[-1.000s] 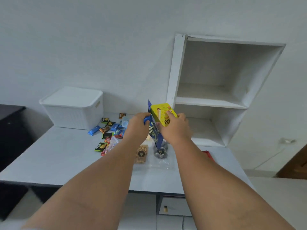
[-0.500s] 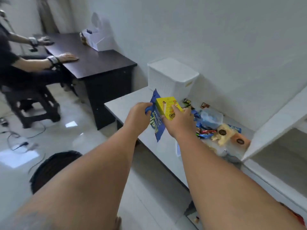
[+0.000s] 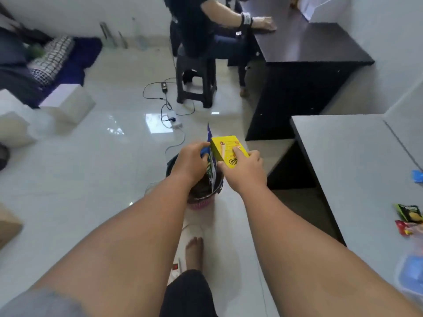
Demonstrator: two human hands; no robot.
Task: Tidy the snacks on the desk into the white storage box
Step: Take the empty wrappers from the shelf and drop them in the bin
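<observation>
My left hand (image 3: pixel 190 162) grips a blue snack packet (image 3: pixel 211 167) that hangs edge-on. Beside it my right hand (image 3: pixel 243 171) holds a yellow snack box (image 3: pixel 227 149), thumb on its front face. Both hands are out over the floor, above a dark waste bin (image 3: pixel 202 191) with a pink base. The grey desk (image 3: pixel 352 170) lies to the right, with a few snack packets (image 3: pixel 408 213) at its right edge. The white storage box is out of view.
A dark desk (image 3: pixel 306 53) stands beyond the grey one, with a person seated at it on a black stool (image 3: pixel 196 81). Cables and a white power strip (image 3: pixel 172 117) lie on the glossy floor. White boxes (image 3: pixel 68 101) and bedding are at left. My foot (image 3: pixel 194 252) shows below.
My view has swung left, away from the desk and storage box, to the floor and waste bin. Both hands keep the same hold on the blue packet and yellow box.
</observation>
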